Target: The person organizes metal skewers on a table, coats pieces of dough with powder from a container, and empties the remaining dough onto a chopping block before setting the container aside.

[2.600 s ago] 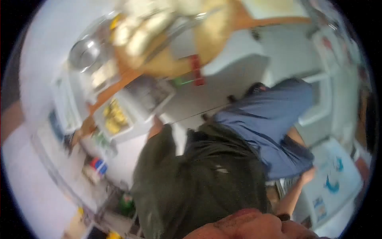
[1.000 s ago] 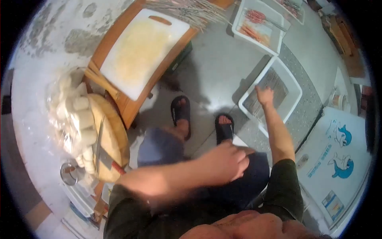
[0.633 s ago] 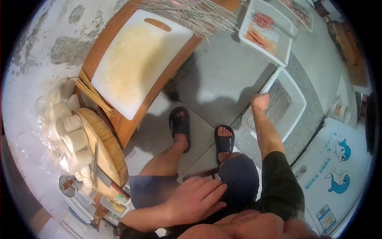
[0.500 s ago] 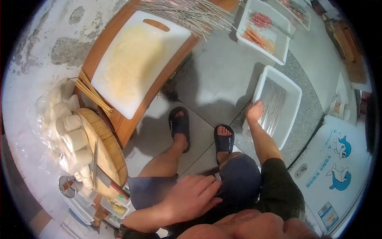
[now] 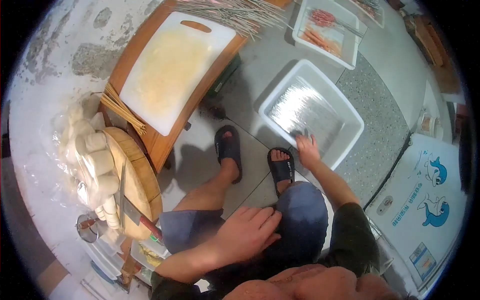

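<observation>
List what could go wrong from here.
1. The right hand grips the white tub at one side only, so it might tip or slip toward the nearby slipper.
2. The knife has its handle jutting past the round board; a bump could knock it off.
3. Thin sticks overhang the wooden table and might get snagged.

the left forearm slants inward across the front of the body; the left grip is unclenched, back upward, its fingers slack and slightly curved, side by side. the right forearm stretches forward past the right knee, and the right grip is curled in a hold. the legs stand apart, bent.
</observation>
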